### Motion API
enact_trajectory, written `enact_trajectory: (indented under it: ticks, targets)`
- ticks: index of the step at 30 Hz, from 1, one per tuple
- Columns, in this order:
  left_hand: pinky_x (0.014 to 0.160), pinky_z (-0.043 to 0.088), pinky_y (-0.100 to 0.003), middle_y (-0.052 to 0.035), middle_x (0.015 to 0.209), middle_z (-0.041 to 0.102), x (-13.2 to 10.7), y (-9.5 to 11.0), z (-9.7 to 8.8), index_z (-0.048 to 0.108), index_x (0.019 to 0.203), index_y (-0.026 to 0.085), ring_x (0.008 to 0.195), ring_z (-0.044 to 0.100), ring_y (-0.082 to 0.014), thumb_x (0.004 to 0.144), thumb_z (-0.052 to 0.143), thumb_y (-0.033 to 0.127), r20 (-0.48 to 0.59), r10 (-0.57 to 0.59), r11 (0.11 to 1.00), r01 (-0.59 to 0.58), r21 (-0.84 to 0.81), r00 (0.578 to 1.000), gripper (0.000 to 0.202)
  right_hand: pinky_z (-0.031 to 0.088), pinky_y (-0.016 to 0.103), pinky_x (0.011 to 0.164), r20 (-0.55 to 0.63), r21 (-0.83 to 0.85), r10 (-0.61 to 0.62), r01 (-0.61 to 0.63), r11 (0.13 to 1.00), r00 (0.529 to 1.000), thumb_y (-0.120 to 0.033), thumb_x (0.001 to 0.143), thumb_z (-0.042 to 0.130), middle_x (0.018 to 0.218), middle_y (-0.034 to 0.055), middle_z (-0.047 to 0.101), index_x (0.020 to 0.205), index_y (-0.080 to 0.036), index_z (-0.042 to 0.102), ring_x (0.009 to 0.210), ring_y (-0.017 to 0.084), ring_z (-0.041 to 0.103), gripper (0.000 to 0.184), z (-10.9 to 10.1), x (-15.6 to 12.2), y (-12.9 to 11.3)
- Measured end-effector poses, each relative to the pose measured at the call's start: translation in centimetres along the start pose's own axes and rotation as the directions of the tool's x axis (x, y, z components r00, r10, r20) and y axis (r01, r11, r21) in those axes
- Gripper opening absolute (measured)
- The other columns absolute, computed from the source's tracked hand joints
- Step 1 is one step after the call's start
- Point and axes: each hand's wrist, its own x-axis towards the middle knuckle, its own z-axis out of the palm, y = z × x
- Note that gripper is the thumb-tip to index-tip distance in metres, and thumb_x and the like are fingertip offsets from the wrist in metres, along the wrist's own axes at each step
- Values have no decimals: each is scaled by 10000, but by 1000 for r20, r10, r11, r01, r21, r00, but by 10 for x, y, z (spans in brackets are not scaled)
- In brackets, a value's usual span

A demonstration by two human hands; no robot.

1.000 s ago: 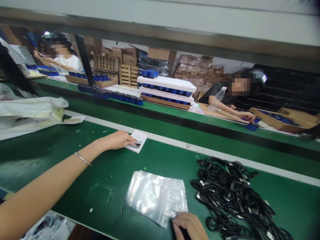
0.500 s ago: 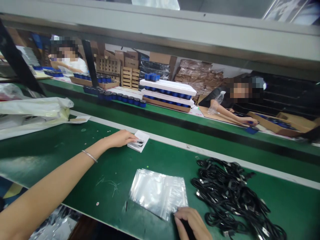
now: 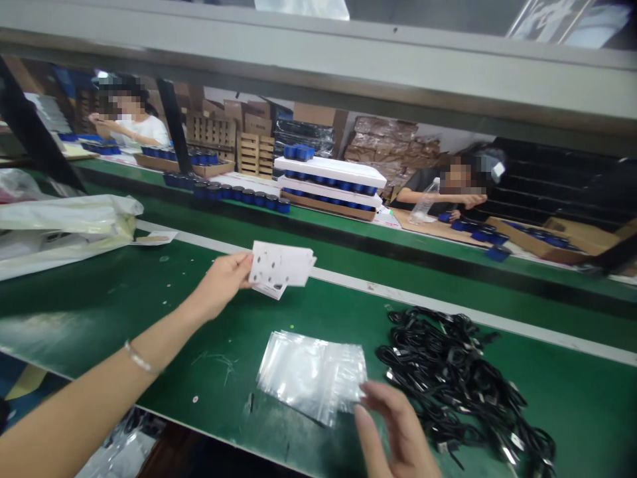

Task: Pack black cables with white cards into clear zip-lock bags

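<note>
Beyond the clear bags, and a little to their left, the left hand pinches printed papers by one edge, its fingers closed on them. Nearer the person than the bags, at their right corner, the right hand has thumb and forefinger spread well apart with nothing between them; whether a fingertip touches the film, I cannot tell.

The papers seem to be more than one layer, with corners out of line, so a one-edge pinch could let a sheet slide loose or carry an extra one along. The bags look slick and overlap in a fanned pile; clinging film could bring up two together, or a careless push could scatter them. The black cables, just right of the bags, might snag if the right hand swings wide, one loop dragging its neighbours.

The papers are flat, white and matt, with small dark marks. The bags are thin, glossy and roughly rectangular. The cables lie in rubbery-looking coils with bright metal plugs. Beneath the bags, the tabletop is smooth, scuffed green.
</note>
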Motion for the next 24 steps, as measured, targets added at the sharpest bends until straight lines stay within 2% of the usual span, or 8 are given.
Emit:
enact_trajectory:
  ticks: [4, 7, 11, 13, 15, 18, 21, 24]
  targets:
    - [728, 567, -371, -99, 956, 750, -60, -5, 40, 674, 1002, 161, 876, 696, -249, 832, 516, 551, 239, -141, 965, 188, -185, 961, 454, 537, 359, 797, 157, 304, 261, -298, 905, 953, -386, 771, 678, 1235, 148, 578, 1290, -210, 454, 1037, 253, 605, 592, 29, 11, -17]
    - [702, 562, -377, -121, 951, 751, -95, -10, 58, 673, 1051, 166, 872, 699, -278, 810, 556, 554, 371, -222, 905, 332, -266, 902, 471, 553, 306, 641, 375, 358, 385, -515, 779, 843, -418, 776, 677, 992, 111, 701, 1078, -172, 619, 768, 204, 660, 393, 34, 19, -21]
    - [830, 506, -384, -106, 1074, 717, -118, -22, 61, 648, 1127, 201, 1023, 639, -289, 824, 458, 629, 475, -273, 666, 521, -534, 837, 558, 486, 240, 477, 521, 317, 409, -614, 722, 749, -462, 771, 670, 670, 48, 698, 891, -137, 695, 473, 120, 552, 347, 23, 19, -20]
    - [853, 480, -382, -94, 1140, 689, -121, -27, 57, 624, 1171, 223, 1052, 620, -286, 816, 417, 668, 607, -266, 545, 636, -546, 749, 605, 523, 266, 528, 591, 212, 357, -566, 797, 723, -441, 772, 667, 726, 58, 712, 956, -152, 698, 565, 163, 621, 343, 15, 15, -19]
    - [857, 461, -407, -98, 1167, 672, -124, -31, 54, 571, 1245, 255, 1013, 636, -295, 768, 500, 669, 769, -192, 453, 750, -482, 610, 636, 559, 308, 642, 620, 56, 293, -413, 909, 728, -356, 776, 667, 863, 70, 727, 1039, -189, 689, 737, 216, 677, 312, 6, 13, -20]
    - [872, 433, -443, -123, 1212, 630, -129, -33, 53, 493, 1324, 280, 978, 646, -317, 642, 625, 687, 893, 10, 414, 811, -414, 450, 806, 563, 301, 733, 657, -123, 194, -150, 981, 729, -217, 773, 660, 998, 51, 717, 1124, -258, 652, 865, 223, 688, 354, -6, 16, -26]
    - [845, 432, -372, -79, 1134, 649, -135, -32, 56, 466, 1334, 335, 978, 634, -283, 572, 651, 721, 904, 52, 428, 808, -405, 425, 874, 558, 249, 720, 736, -182, 101, 52, 982, 669, -126, 760, 654, 979, 7, 718, 1112, -285, 633, 856, 193, 689, 386, -9, 24, -38]
    - [763, 422, -291, -28, 919, 665, -139, -31, 61, 581, 1220, 327, 871, 622, -211, 612, 735, 584, 895, -52, 621, 716, -319, 443, 678, 555, 241, 692, 813, -200, 36, 222, 954, 581, -72, 748, 628, 864, -8, 708, 940, -246, 638, 784, 183, 683, 259, -4, 32, -46]
